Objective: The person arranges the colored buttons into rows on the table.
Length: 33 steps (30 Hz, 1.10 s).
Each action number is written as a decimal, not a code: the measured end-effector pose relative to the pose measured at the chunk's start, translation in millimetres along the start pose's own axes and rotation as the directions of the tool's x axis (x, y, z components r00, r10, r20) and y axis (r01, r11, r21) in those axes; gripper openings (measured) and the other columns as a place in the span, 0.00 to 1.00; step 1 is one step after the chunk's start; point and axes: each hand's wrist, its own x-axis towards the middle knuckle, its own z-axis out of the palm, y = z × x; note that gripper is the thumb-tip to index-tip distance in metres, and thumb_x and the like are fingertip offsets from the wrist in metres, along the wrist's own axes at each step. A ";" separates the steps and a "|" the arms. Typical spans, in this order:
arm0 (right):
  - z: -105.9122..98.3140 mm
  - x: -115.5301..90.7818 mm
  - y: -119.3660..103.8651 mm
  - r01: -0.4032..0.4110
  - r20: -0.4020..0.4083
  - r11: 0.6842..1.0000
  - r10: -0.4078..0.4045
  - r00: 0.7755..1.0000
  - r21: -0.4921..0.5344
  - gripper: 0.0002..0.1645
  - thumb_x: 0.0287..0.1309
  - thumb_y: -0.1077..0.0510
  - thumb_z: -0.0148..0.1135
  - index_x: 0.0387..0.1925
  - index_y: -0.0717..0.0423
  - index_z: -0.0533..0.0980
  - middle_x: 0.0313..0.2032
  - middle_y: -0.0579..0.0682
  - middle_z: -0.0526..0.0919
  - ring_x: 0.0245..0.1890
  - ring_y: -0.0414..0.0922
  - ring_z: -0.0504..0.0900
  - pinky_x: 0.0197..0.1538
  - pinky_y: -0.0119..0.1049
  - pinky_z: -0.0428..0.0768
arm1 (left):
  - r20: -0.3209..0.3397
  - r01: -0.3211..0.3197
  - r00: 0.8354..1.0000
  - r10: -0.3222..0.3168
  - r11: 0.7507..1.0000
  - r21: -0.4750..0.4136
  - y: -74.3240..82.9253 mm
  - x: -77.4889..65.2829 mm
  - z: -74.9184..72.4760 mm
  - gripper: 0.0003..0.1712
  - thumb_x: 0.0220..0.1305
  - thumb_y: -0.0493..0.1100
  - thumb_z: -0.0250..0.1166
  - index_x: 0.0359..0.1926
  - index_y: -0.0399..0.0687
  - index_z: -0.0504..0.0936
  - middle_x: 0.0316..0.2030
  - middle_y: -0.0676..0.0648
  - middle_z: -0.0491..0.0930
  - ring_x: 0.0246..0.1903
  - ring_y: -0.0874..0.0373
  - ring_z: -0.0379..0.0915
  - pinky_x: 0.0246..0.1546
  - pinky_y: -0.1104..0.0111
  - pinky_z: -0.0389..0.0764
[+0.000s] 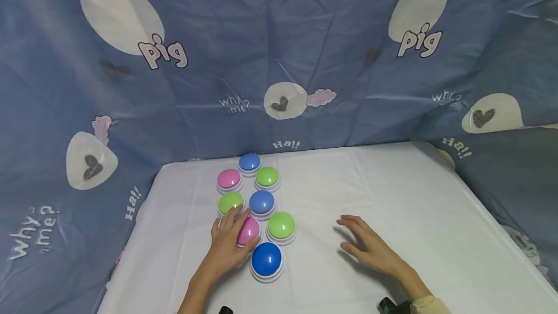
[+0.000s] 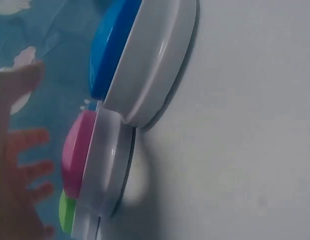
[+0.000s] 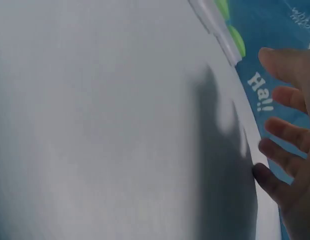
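The left hand [image 1: 226,243] is over the nearer pink button [image 1: 250,230], fingers spread and relaxed, gripping nothing; contact is unclear. That button stands among 8 domed buttons [image 1: 262,201] on the white tabletop [image 1: 344,183]. The step looks like arranging or pressing them; the next move probably calls for settling the left fingers on 1 dome. Rightward, the right hand [image 1: 370,252] hangs above the tabletop, fingers parted, holding nothing.
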 end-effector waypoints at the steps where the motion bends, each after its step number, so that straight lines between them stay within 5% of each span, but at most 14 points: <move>1: 1.3 0.6 -2.6 -0.001 0.008 1.000 0.001 1.000 0.023 0.33 0.59 0.45 0.61 0.64 0.44 0.66 0.66 0.46 0.65 0.67 0.48 0.64 0.61 0.56 0.71 | -0.015 -0.021 1.000 0.021 0.999 -0.034 -0.8 -2.1 -0.3 0.40 0.53 0.59 0.66 0.65 0.53 0.68 0.67 0.42 0.61 0.67 0.43 0.52 0.63 0.39 0.51; 9: 18.1 8.2 -24.1 0.064 0.037 0.995 -0.067 0.997 0.075 0.29 0.59 0.47 0.61 0.61 0.45 0.68 0.62 0.44 0.69 0.65 0.45 0.67 0.62 0.52 0.70 | -0.118 -0.137 0.986 0.122 0.983 -0.125 -5.8 -21.0 3.4 0.36 0.50 0.54 0.70 0.61 0.55 0.73 0.56 0.48 0.70 0.55 0.55 0.61 0.49 0.59 0.61; 12: 26.7 11.1 -31.5 0.099 0.028 0.990 -0.103 0.994 0.104 0.29 0.59 0.46 0.62 0.60 0.46 0.69 0.61 0.42 0.70 0.63 0.43 0.69 0.63 0.46 0.70 | -0.087 -0.165 0.984 0.153 0.973 -0.160 -3.8 -27.1 4.8 0.36 0.50 0.55 0.71 0.61 0.55 0.73 0.51 0.52 0.73 0.51 0.61 0.65 0.53 0.64 0.67; 17: 45.4 17.6 -45.4 0.171 0.040 0.972 -0.180 0.983 0.160 0.30 0.59 0.47 0.62 0.61 0.50 0.68 0.58 0.42 0.72 0.62 0.42 0.71 0.65 0.38 0.70 | 0.042 -0.192 0.978 0.205 0.958 -0.212 1.3 -34.0 5.9 0.38 0.49 0.58 0.71 0.61 0.54 0.72 0.44 0.58 0.74 0.41 0.68 0.71 0.43 0.74 0.76; 24: 73.3 25.2 -70.3 0.181 0.096 0.975 -0.194 0.976 0.128 0.38 0.56 0.43 0.63 0.65 0.48 0.63 0.60 0.42 0.71 0.61 0.42 0.70 0.62 0.45 0.71 | 0.152 -0.188 0.964 0.220 0.962 -0.198 2.2 -38.9 5.2 0.45 0.39 0.58 0.77 0.61 0.58 0.72 0.51 0.60 0.71 0.47 0.66 0.71 0.50 0.67 0.79; 33: 94.1 32.2 -89.4 0.262 0.061 0.963 -0.265 0.962 0.057 0.37 0.55 0.42 0.64 0.64 0.48 0.65 0.58 0.44 0.72 0.58 0.41 0.71 0.57 0.44 0.73 | 0.071 -0.268 0.957 0.280 0.953 -0.140 -1.0 -42.2 13.3 0.42 0.38 0.56 0.78 0.58 0.59 0.75 0.52 0.60 0.71 0.51 0.65 0.69 0.52 0.64 0.79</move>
